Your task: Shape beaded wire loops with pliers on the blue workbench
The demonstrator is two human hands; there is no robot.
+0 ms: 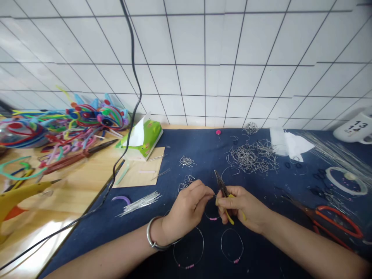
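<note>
My right hand [236, 205] is wrapped round needle-nose pliers [223, 188] with yellow handles, their dark jaws pointing up and away. My left hand [188, 203], a silver bangle on its wrist, pinches a thin wire close to the pliers; its tip is too fine to make out. Just below the fingers shows a wire arc with pink beads [213, 219], partly hidden by my hands. Nearer to me lie two wire rings with pink beads, a left ring [189, 266] and a right ring [236, 260].
A tangled wire heap [252, 157] lies beyond my right hand. Scissors [337, 221] with orange handles are at the right, near a white tape ring [345, 181]. Straight wires [141, 203], a tissue pack [145, 139] and a yellow glue gun [23, 193] are leftward. A black cable [132, 58] hangs across.
</note>
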